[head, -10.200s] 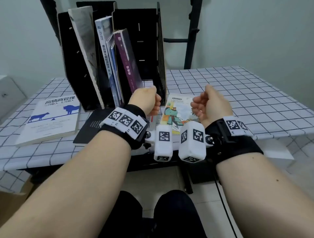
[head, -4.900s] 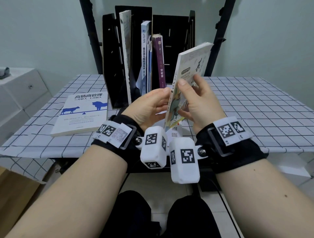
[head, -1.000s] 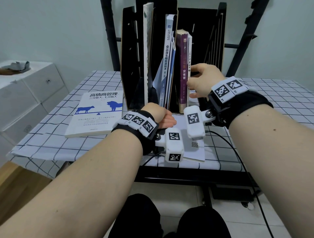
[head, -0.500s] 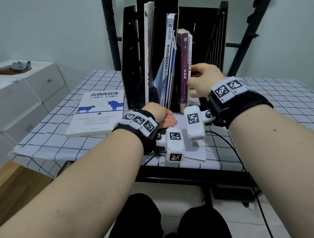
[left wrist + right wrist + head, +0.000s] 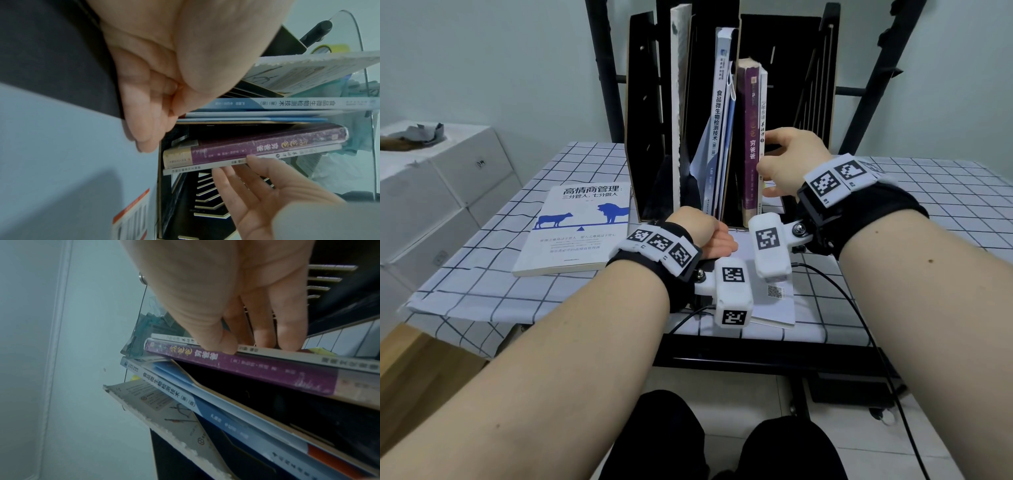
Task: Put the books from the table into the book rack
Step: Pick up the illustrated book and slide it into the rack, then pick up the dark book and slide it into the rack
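Risk first: the thin white book (image 5: pixel 763 113) stands upright in the right compartment of the book rack (image 5: pixel 640 113), just beside the purple book (image 5: pixel 751 137), and the right hand (image 5: pixel 789 164) is a narrow grip on it, thumb on the spine and fingers along its far cover. If the hand lets go before the book leans on its purple neighbour, it may tip rightward into the free space there. In the wrist views the book's spine sits slightly proud of the purple one; a hard push could shift the rack itself.

The middle compartment holds a blue-spined book (image 5: pixel 719 137) with thinner blue volumes against it; the left one holds a leaning white book (image 5: pixel 677 85).

The left hand (image 5: pixel 705 236) rests loosely curled, holding nothing, on a white book (image 5: pixel 774 301) lying at the counter's (image 5: pixel 482 298) front edge. A blue-and-white book (image 5: pixel 577 229) lies flat toward the counter's left edge. Both remain to be racked.
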